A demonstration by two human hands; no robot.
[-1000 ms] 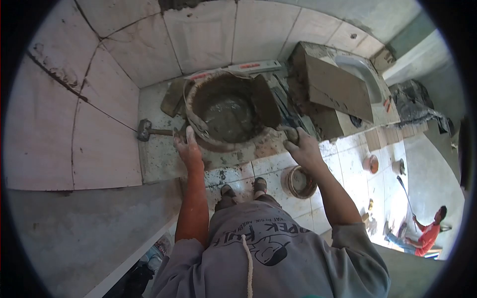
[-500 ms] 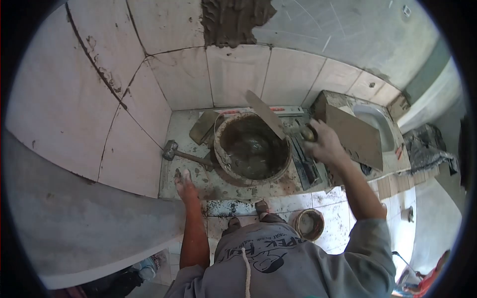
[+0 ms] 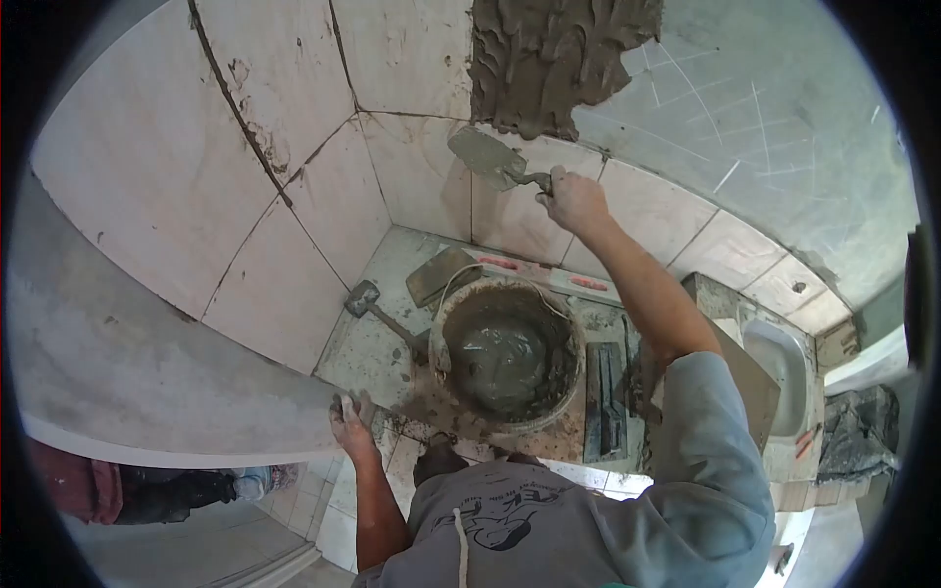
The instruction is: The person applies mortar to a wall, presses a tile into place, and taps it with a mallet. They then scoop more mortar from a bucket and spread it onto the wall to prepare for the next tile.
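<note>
My right hand [image 3: 573, 203] is wrapped round the handle of a trowel [image 3: 487, 159]. The trowel's blade is up against the wall tiles, just below a patch of ridged wet mortar [image 3: 549, 64]. Below it, a bucket [image 3: 580, 377] holds wet grey mortar [image 3: 510, 358]. My left hand [image 3: 354, 419] is empty, fingers apart, beside the ledge's front edge at the low wall. A hammer [image 3: 363, 298] lies on the ledge between that hand and the bucket. A black float [image 3: 606, 400] lies right of the bucket.
A spirit level [image 3: 586, 284] lies behind the bucket, near a small block [image 3: 441, 275]. To the right, a large loose tile [image 3: 745, 377] leans by a white basin [image 3: 774, 363]. Black plastic [image 3: 855, 431] hangs at the far right.
My right hand has gone from above the bucket up to the wall with the trowel. My left hand has moved lower, towards the low wall. The view has shifted.
</note>
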